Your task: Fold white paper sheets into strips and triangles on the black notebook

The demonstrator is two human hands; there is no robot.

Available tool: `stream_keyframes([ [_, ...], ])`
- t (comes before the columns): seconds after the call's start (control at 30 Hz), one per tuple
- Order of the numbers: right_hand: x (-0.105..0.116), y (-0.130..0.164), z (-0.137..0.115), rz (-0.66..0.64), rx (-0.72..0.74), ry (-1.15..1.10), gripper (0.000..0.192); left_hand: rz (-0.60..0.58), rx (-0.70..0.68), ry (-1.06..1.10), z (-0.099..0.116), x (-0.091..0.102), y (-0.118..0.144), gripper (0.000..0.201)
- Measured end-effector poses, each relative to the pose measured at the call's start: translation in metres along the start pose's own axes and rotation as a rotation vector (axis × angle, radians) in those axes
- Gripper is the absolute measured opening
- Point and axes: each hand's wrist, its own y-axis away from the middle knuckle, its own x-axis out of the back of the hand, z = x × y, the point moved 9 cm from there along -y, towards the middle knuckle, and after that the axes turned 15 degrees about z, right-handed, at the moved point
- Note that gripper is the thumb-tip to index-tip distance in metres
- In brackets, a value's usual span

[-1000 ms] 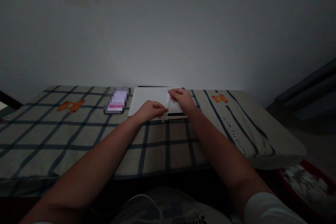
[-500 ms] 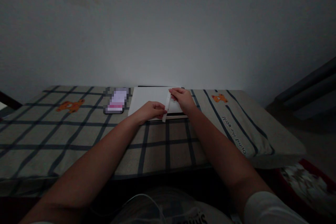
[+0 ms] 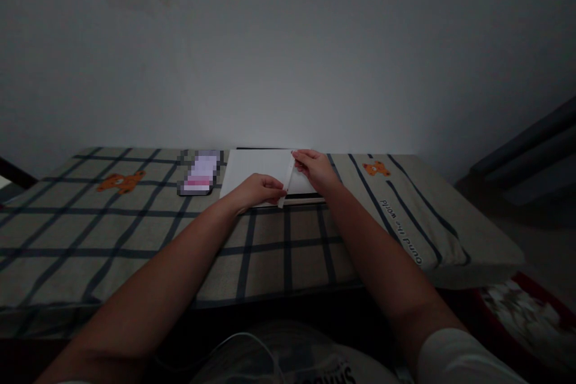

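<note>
Item: white paper strip, standing on edge over white sheet on checked cloth. L hand pinches near end, R hand pinches far end; hands apart. Phone just left of sheet

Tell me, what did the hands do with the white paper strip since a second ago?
The narrow white paper strip was turned up from lying flat with its holes showing to standing on edge, and the right hand lifted its top end a little toward the wall. Both hands keep their grip on it. The left hand, white sheet, blurred phone and checked cloth stayed put.
</note>
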Motion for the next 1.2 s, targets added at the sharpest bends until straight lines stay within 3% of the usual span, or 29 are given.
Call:
stream_keyframes([
  [0.47,0.002,0.000,-0.003,0.012,-0.019,-0.034,0.033,0.013,-0.013,-0.044,0.004,0.002,0.002,0.021],
  [0.87,0.010,-0.006,-0.005,0.066,0.072,0.058,0.033,0.038,0.015,0.041,0.000,0.004,-0.001,0.016],
  [1.2,0.002,-0.002,-0.009,0.006,0.121,0.019,0.028,0.038,0.028,0.050,-0.001,0.002,-0.003,0.020],
])
